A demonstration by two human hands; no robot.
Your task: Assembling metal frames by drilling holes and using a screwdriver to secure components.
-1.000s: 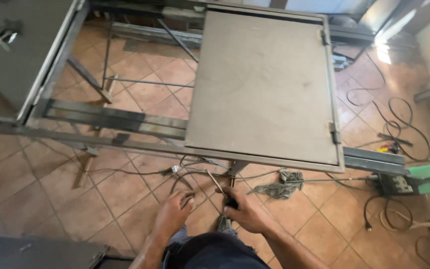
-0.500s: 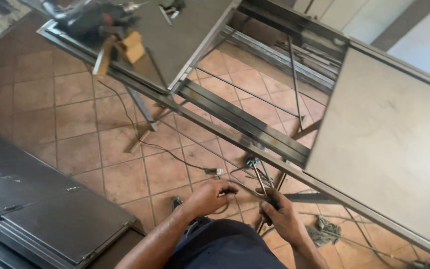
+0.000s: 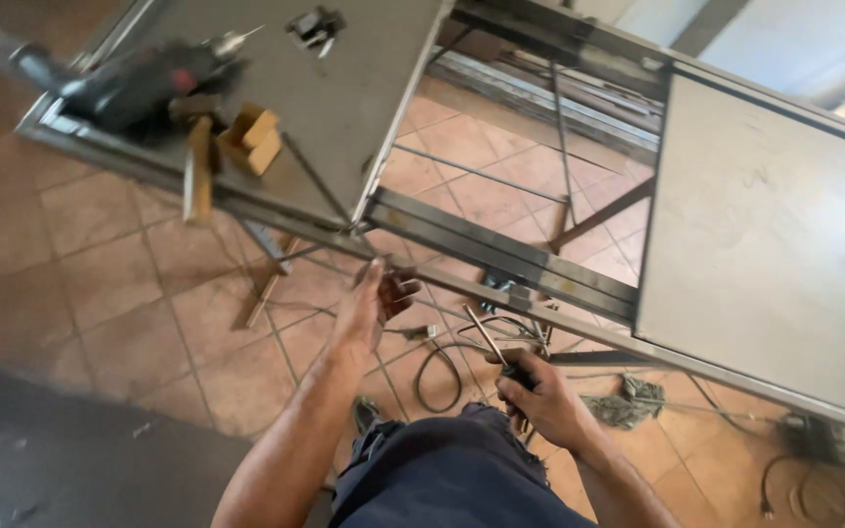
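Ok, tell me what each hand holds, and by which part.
The right hand grips a thin metal rod near its lower end. The left hand holds nothing, reaching toward the steel frame.

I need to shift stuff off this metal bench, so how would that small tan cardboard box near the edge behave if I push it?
The small tan cardboard box is probably light and would slide easily on the smooth grey sheet-metal top. It sits close to the bench edge, so a push outward could drop it. A wooden stick and black power drill crowd its left, likely blocking it.
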